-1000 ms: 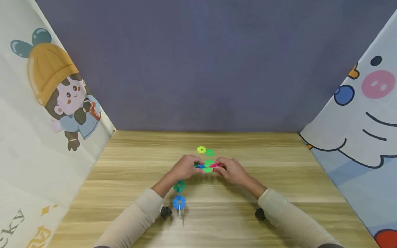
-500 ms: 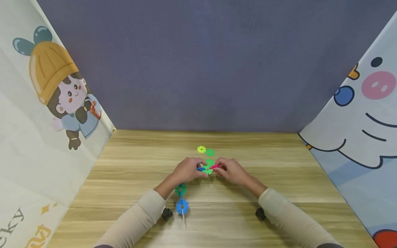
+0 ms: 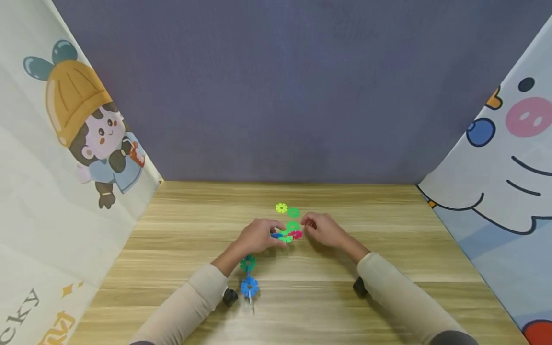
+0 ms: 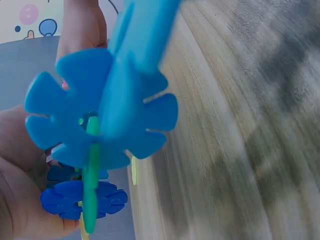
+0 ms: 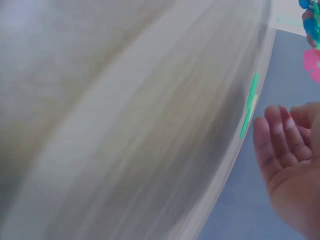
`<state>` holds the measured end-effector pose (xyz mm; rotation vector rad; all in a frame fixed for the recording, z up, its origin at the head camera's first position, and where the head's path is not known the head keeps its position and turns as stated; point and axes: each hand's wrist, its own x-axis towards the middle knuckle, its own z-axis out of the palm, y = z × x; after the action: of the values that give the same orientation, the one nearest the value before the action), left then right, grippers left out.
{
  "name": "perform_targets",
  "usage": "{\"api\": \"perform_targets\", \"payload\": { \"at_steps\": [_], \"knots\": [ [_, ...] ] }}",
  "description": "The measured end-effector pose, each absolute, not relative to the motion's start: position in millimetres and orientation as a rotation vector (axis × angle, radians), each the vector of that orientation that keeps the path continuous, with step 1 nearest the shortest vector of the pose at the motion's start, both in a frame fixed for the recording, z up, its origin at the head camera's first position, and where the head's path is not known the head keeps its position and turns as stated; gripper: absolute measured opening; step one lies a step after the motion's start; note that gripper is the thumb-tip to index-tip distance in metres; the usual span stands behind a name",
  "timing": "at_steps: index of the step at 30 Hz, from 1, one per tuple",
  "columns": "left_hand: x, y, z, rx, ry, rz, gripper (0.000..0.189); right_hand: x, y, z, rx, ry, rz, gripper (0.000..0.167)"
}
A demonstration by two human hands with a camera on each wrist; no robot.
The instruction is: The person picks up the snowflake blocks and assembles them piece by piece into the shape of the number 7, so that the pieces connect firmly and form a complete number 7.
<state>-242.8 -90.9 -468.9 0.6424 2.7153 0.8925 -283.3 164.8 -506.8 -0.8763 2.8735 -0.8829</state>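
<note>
Our left hand [image 3: 258, 237] holds up a chain of flat, flower-shaped plastic discs [image 3: 249, 286] over the striped wood-look tabletop [image 3: 379, 211], its fingers pinching a dark blue plastic flower disc [image 4: 56, 201]. Our right hand [image 3: 325, 230] is just beside the chain's pink-red plastic flower disc [image 3: 295, 234], fingers loosely bent with nothing in them. A yellow plastic flower disc [image 3: 281, 208] and a green plastic flower disc [image 3: 293, 212] lie near. It looks like we are joining discs, so we should hold the chain still, match slot to slot and push straight — a crooked push may pop one loose. We spot no name on the discs. On the pale left wall, dark letters [image 3: 16, 317] say "cky" — the orange writing [image 3: 56, 330] below is cut off.
</note>
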Motion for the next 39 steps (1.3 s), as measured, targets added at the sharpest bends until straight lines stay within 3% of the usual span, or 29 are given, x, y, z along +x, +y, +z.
{"api": "perform_targets", "payload": {
  "at_steps": [8, 21, 39],
  "knots": [
    [-243, -90, -471, 0.649, 2.706, 0.89, 0.046, -298, 162, -513, -0.867, 2.882, -0.787, 0.011],
    [-243, -89, -474, 0.647, 2.701, 0.895, 0.043, -307, 144, -519, -0.849, 2.848, -0.658, 0.027],
    [-242, -89, -476, 0.647, 2.7, 0.874, 0.042, -305, 139, -521, -0.733, 2.863, -0.63, 0.025]
  ]
}}
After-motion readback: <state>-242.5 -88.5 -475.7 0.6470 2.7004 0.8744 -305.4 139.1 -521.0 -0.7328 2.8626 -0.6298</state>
